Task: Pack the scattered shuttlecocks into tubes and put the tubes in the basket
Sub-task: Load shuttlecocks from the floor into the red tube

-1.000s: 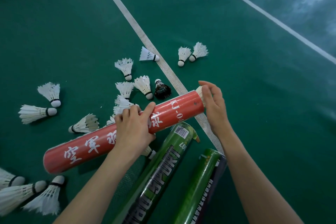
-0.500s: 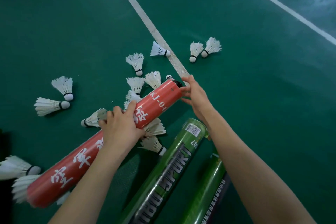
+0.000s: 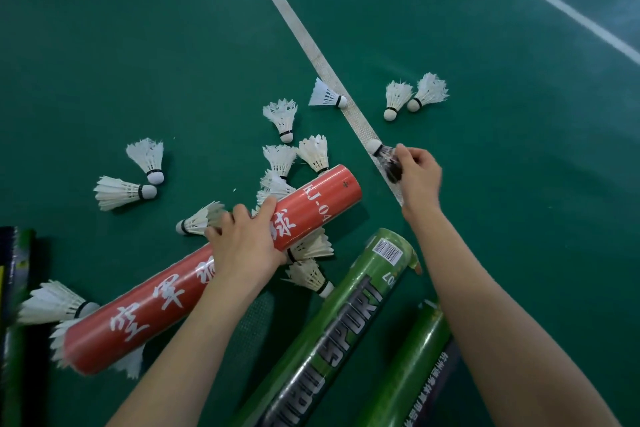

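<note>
- Pinching with curled fingertips, the right hand (image 3: 419, 177) held a black-feathered shuttlecock (image 3: 386, 159) by its skirt, the white cork pointing up-left over the white court line (image 3: 311, 48); motion blur hid the exact finger spread.
- Wrapped round the red tube (image 3: 214, 267), the left hand (image 3: 242, 243) gripped it near the middle, fingers closed over the top and the thumb lying along the upper side.
- Red with white Chinese characters and "KJ-04" near its far end, the red tube was raised above the green floor (image 3: 138, 62), with shuttlecocks partly hidden beneath it.
- Its long axis ran diagonally, from the lower left up to the right, and the flat far end faced the right hand, well apart from it.
- Scattered white shuttlecocks (image 3: 282, 118) lay on the floor left of the court line, most with corks pointing down or right; a pair (image 3: 398, 99) lay side by side to the right of the line.
- Two green tubes lay near the forearms, roughly parallel to the red one: one lettered "SPORT" with a barcode (image 3: 346, 315), the other (image 3: 412, 367) just beside the right forearm.
- Another dark green tube (image 3: 14, 288) showed at the left edge.
</note>
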The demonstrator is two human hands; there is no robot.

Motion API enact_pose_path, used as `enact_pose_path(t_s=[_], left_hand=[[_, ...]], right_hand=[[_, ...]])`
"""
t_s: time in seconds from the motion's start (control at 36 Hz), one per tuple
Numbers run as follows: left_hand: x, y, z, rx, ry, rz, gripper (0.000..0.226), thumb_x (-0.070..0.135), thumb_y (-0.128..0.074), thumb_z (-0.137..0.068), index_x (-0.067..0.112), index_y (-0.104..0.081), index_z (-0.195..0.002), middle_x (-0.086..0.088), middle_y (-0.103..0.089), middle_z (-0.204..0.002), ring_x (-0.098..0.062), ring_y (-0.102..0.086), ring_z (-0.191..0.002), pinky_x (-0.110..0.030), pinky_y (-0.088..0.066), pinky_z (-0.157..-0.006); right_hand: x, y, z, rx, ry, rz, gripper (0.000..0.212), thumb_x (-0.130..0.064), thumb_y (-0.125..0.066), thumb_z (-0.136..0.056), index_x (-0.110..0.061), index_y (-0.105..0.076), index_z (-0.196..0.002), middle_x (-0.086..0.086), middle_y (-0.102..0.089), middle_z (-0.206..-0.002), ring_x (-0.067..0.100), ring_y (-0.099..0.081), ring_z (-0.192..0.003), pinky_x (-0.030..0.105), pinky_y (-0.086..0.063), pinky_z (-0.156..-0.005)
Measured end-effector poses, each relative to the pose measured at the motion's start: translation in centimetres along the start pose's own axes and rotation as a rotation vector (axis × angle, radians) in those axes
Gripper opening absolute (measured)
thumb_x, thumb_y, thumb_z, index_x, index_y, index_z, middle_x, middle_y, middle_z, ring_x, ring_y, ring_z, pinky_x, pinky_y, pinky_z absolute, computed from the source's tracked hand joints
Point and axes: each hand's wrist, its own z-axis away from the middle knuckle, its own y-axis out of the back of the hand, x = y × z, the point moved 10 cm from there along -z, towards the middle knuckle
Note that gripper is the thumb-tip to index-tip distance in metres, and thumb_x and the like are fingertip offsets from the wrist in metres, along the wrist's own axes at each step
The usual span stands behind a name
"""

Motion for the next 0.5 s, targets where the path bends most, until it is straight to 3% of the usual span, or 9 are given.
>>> enact_pose_path(t_s=[0.06, 0.14, 0.19, 0.31, 0.39, 0.5], left_hand=[[0.4, -0.1, 0.0, 0.003, -0.013, -0.012, 0.085, 0.044, -0.074, -0.074, 0.036, -0.021, -0.14, -0.007, -0.042, -0.123, -0.029, -0.037, -0.121, -0.052, -0.028, -0.104], [1.3, -0.1, 0.2, 0.011, -0.033, -0.016, 0.085, 0.042, -0.074, -0.075, 0.035, -0.021, -0.141, -0.007, -0.043, -0.123, -0.028, -0.038, -0.12, -0.052, -0.029, -0.106], [2.0, 0.0, 0.4, 0.012, -0.048, -0.021, 0.087, 0.043, -0.074, -0.075, 0.035, -0.02, -0.142, -0.007, -0.042, -0.124, -0.027, -0.038, -0.12, -0.051, -0.029, -0.106], [3.9, 0.3, 0.9, 0.025, -0.106, -0.054, 0.089, 0.042, -0.072, -0.077, 0.035, -0.015, -0.145, -0.006, -0.04, -0.127, -0.026, -0.038, -0.12, -0.049, -0.027, -0.107], [5.1, 0.8, 1.2, 0.047, -0.151, -0.056, 0.089, 0.041, -0.072, -0.077, 0.036, -0.014, -0.145, -0.005, -0.039, -0.128, -0.025, -0.036, -0.121, -0.046, -0.026, -0.106], [6.3, 1.3, 1.6, 0.081, -0.211, -0.013, 0.087, 0.04, -0.071, -0.078, 0.037, -0.015, -0.144, -0.003, -0.039, -0.127, -0.023, -0.035, -0.121, -0.044, -0.026, -0.107]], right_hand=[[-1.2, 2.5, 0.5, 0.062, 0.076, -0.047, 0.011, -0.019, -0.068, -0.087, -0.016, -0.061, -0.095, 0.0, -0.064, -0.092, 0.018, -0.064, -0.09, 0.029, -0.055, -0.08], [-2.7, 4.8, 1.7, 0.056, 0.164, -0.064, 0.034, -0.015, -0.068, -0.087, -0.022, -0.051, -0.115, -0.003, -0.06, -0.094, 0.007, -0.06, -0.081, 0.016, -0.051, -0.068], [-3.0, 5.3, 2.4, 0.015, 0.193, -0.016, 0.041, -0.016, -0.069, -0.086, -0.022, -0.05, -0.121, -0.005, -0.059, -0.097, 0.005, -0.06, -0.082, 0.018, -0.052, -0.073], [-2.9, 4.9, 3.3, -0.084, 0.227, 0.105, 0.035, -0.019, -0.072, -0.083, -0.024, -0.058, -0.115, -0.004, -0.062, -0.104, 0.01, -0.062, -0.095, 0.029, -0.055, -0.085], [-3.3, 4.0, 4.0, -0.183, 0.258, 0.147, 0.031, -0.018, -0.071, -0.084, -0.025, -0.059, -0.112, -0.006, -0.063, -0.101, 0.008, -0.062, -0.091, 0.027, -0.055, -0.08], [-3.9, 2.2, 5.5, -0.318, 0.246, 0.101, 0.014, -0.024, -0.053, -0.096, -0.022, -0.063, -0.107, 0.001, -0.06, -0.101, 0.011, -0.057, -0.087, 0.022, -0.053, -0.07]])
